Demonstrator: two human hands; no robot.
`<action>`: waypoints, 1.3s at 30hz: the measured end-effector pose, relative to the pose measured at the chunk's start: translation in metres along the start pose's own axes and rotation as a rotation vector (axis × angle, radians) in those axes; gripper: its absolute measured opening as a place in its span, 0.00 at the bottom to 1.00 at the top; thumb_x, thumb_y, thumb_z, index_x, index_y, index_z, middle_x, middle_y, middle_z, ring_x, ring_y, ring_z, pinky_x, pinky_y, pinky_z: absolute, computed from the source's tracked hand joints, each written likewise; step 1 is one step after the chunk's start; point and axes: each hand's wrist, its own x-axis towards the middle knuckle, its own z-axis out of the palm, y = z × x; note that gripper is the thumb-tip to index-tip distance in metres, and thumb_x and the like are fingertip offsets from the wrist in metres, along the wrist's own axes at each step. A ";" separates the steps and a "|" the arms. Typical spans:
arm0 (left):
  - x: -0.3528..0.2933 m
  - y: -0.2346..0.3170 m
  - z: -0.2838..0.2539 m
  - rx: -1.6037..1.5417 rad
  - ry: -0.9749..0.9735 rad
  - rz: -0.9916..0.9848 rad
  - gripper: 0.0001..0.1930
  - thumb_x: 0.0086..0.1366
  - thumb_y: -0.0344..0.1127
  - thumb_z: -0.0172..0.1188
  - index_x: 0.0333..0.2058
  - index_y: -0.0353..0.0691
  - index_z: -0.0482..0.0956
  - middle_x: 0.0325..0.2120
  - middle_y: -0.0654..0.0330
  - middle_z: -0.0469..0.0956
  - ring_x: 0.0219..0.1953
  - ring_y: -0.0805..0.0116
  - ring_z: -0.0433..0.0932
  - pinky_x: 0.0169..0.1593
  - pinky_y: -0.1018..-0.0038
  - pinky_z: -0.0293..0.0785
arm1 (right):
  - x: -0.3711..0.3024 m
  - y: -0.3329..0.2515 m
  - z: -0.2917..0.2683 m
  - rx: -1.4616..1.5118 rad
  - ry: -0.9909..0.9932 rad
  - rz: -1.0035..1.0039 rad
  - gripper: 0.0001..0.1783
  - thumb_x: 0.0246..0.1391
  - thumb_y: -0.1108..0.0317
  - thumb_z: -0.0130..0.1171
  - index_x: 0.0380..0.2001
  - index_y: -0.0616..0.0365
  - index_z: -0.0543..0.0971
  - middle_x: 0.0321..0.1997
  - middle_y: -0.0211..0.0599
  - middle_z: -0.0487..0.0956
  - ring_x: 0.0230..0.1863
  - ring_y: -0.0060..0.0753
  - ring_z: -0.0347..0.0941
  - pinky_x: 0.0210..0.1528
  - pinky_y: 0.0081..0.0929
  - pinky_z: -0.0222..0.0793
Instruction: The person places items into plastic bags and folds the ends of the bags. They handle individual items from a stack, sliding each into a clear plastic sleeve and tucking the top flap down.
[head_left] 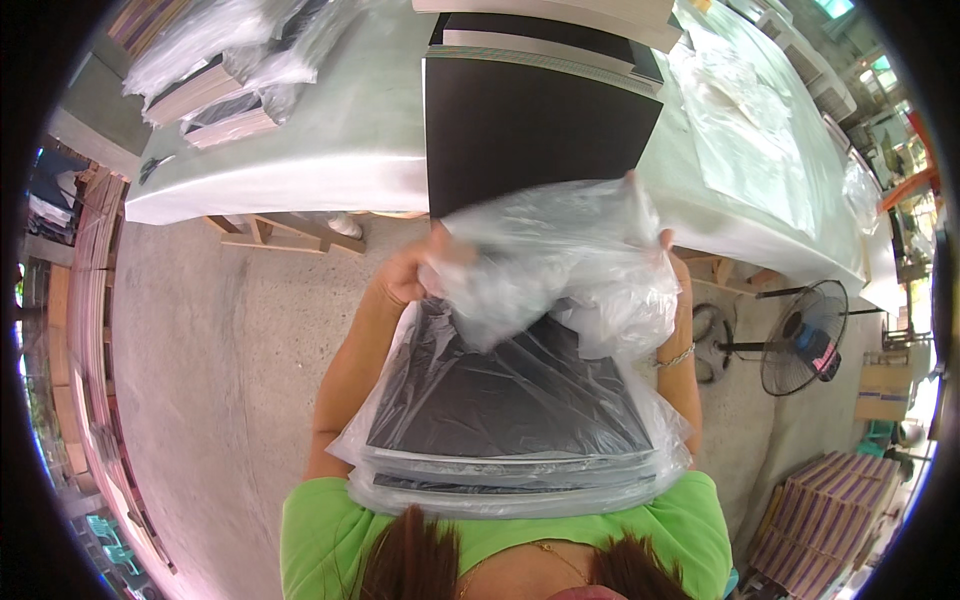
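Observation:
A clear plastic bag is spread between my two hands, its loose end bunched and blurred. Inside the bag, a stack of black sheets with pale edges lies close against my chest. My left hand is closed on the left side of the bag's loose end. On the opposite side, my right hand grips the plastic too, with most of its fingers behind the film. Just beyond both hands, a tall pile of black sheets stands at the table's edge, partly covered by the bag.
The table has a pale covering. Plastic-wrapped stacks and scissors lie at its left, loose clear plastic at its right. A black fan stands on the right, near bundled cardboard. Wooden supports show below the table.

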 end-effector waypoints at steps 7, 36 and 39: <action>0.038 0.032 0.042 -0.523 -0.143 0.311 0.19 0.65 0.44 0.42 0.47 0.35 0.67 0.41 0.54 0.73 0.44 0.62 0.72 0.51 0.65 0.68 | -0.027 -0.008 -0.048 -0.591 -0.159 -0.112 0.25 0.49 0.56 0.58 0.46 0.63 0.71 0.41 0.41 0.75 0.40 0.33 0.72 0.44 0.32 0.70; 0.043 0.103 0.127 1.376 0.663 0.780 0.26 0.39 0.12 0.43 0.37 0.35 0.80 0.36 0.57 0.76 0.40 0.63 0.74 0.47 0.76 0.68 | 0.035 -0.074 0.084 -0.953 0.296 -0.835 0.16 0.44 0.78 0.54 0.40 0.66 0.77 0.38 0.39 0.77 0.36 0.23 0.71 0.41 0.19 0.67; 0.031 0.104 0.135 0.558 0.495 0.458 0.26 0.51 0.22 0.47 0.52 0.35 0.67 0.48 0.56 0.71 0.49 0.65 0.69 0.56 0.73 0.60 | 0.025 -0.064 0.086 -0.354 0.178 -0.573 0.15 0.46 0.78 0.52 0.40 0.65 0.76 0.33 0.38 0.76 0.32 0.24 0.73 0.34 0.19 0.71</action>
